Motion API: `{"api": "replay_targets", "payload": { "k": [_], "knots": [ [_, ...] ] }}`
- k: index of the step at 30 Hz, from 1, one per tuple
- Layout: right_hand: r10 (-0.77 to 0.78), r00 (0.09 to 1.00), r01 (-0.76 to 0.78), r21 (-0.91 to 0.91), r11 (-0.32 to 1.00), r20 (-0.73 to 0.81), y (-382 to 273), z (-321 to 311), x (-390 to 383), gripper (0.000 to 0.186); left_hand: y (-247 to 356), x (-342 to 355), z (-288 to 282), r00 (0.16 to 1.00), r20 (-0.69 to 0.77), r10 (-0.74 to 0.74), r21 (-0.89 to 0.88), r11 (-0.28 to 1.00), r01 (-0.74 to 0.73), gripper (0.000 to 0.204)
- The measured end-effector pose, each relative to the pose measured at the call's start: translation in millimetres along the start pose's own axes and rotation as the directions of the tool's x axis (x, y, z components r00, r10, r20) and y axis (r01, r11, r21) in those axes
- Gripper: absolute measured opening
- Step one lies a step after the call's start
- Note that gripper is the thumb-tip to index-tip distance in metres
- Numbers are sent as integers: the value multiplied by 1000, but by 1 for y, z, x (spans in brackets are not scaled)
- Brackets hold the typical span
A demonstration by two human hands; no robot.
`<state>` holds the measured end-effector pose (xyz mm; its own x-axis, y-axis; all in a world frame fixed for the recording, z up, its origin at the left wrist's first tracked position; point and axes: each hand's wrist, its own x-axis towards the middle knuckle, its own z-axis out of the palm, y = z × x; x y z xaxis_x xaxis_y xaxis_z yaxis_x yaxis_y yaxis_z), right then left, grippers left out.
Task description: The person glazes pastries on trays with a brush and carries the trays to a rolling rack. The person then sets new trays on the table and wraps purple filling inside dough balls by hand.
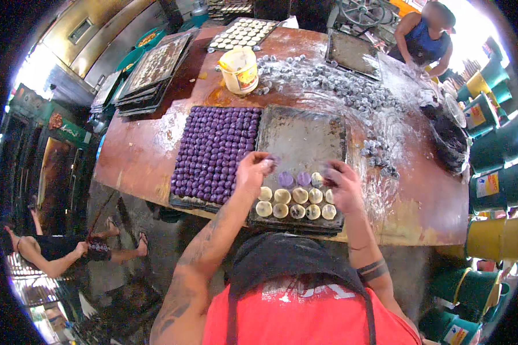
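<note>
My left hand [255, 172] is closed in a pinch above the left edge of a dark baking tray [302, 135], with a small purple dough piece [273, 160] at its fingertips. Over the tray's right side my right hand [344, 183] has its fingers curled together; whatever they hold is hidden. Two rows of pale dough rounds [299, 196] lie on the tray's near part. Beyond them sit two flat purple dough discs [286, 179] and a pale round [316, 179]. Beside my left hand, another tray is packed with rows of purple dough balls [216, 152].
A yellow bucket [239, 70] stands beyond the trays. Floured dark dough balls [357, 89] spread across the wooden table [138, 146]. Stacked trays [155, 69] sit far left. A co-worker [426, 40] handles something at the far right; another person [57, 250] is at left.
</note>
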<state>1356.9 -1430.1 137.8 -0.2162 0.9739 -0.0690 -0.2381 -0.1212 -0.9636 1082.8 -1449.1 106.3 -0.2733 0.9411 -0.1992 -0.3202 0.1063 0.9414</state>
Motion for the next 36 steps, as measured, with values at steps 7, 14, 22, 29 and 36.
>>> {"api": "replay_targets", "payload": {
  "k": [7,14,22,29,36],
  "knots": [
    [-527,779,542,-786,297,339,-37,110,-6,26,37,-45,32,955,274,-117,-277,941,195,28],
    [-30,961,196,-602,774,274,-42,88,-4,37,48,-43,22,925,377,41,-141,990,13,27],
    [-54,997,68,296,953,-55,-64,145,-23,21,85,-38,40,953,300,32,-245,969,45,30],
    [-671,713,578,-712,398,203,-70,129,-13,25,91,-59,51,966,254,57,-420,906,57,34],
    [-494,698,692,-664,283,518,-85,128,-12,48,84,-55,32,911,403,-92,-224,955,196,34]
  ]
}}
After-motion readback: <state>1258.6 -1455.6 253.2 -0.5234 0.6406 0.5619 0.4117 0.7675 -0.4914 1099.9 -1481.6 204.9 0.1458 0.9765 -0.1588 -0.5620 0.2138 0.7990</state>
